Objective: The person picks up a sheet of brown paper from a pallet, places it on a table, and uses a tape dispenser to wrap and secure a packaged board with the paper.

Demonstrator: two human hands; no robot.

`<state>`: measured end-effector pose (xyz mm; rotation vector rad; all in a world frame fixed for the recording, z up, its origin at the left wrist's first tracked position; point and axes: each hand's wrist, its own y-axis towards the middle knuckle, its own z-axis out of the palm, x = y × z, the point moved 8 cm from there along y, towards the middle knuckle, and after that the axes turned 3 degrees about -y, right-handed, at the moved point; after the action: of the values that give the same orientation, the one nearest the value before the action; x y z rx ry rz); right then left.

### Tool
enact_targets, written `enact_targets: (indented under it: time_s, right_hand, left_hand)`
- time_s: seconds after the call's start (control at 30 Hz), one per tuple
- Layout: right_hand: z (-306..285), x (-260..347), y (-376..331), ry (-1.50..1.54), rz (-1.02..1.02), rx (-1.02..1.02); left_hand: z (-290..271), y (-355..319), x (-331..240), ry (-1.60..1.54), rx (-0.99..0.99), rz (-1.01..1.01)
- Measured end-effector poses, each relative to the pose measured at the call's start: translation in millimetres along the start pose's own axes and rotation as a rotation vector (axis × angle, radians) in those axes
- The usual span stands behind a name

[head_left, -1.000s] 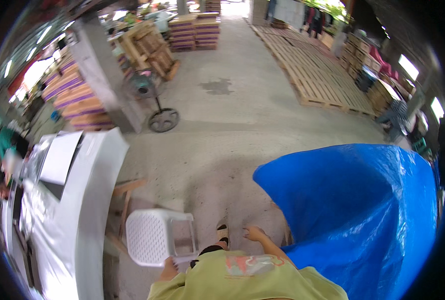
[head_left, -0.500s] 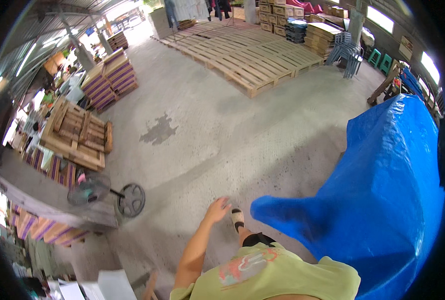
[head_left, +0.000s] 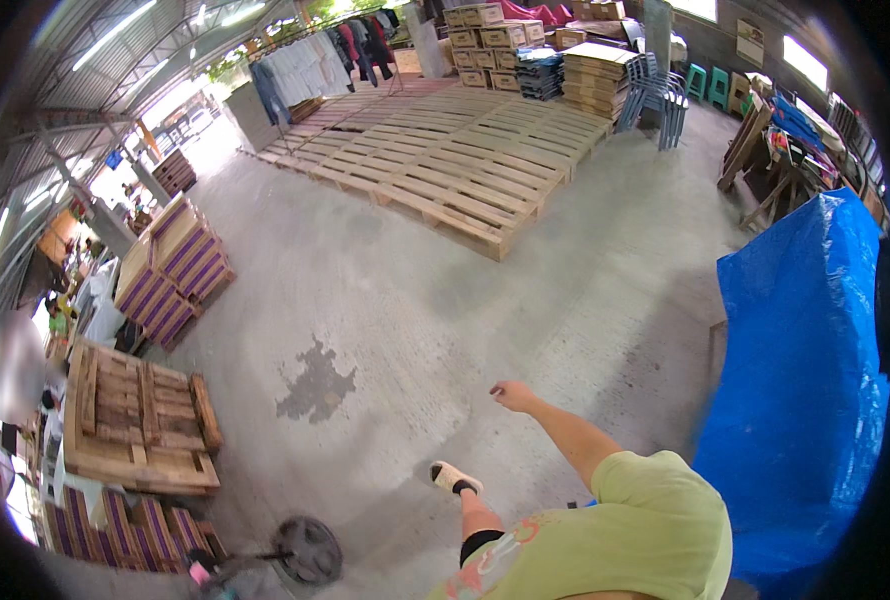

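Note:
My right hand [head_left: 513,396] reaches out in front of my body over the concrete floor [head_left: 435,330]. Its fingers are loosely bent and somewhat apart, and nothing shows in them. It touches nothing. A blue tarp [head_left: 795,400] drapes over something bulky to my right, and what lies under it is hidden. My left hand is out of the picture. One foot in a light slipper [head_left: 455,476] is stepping forward below the hand.
Wooden pallets [head_left: 445,190] cover the floor ahead. At left are stacked cartons [head_left: 175,265], a leaning pallet [head_left: 140,420] and a fan's round base [head_left: 310,550]. Grey chairs [head_left: 653,100] and green stools [head_left: 707,85] stand far right. Clothes [head_left: 315,65] hang at the back.
My left hand has dropped out of view and my right arm has swung into view. The blue fold in front of me no longer juts out. The fan has shifted toward the lower edge.

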<state>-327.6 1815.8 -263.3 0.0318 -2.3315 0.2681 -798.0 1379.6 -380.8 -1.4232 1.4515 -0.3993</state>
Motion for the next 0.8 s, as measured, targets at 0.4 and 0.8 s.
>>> enact_targets:
  time_s: [0.4, 0.8]
  right_hand:
    - [129.5, -127.0, 107.6, -0.126, 0.603, 0.248]
    - [73.1, -96.4, 304.3, -0.013, 1.23, -0.316]
  left_hand:
    - [94.6, 201.9, -547.5, 0.016, 0.282, 0.566]
    - [321.4, 323.9, -1017.8, -0.201, 0.812, 0.547]
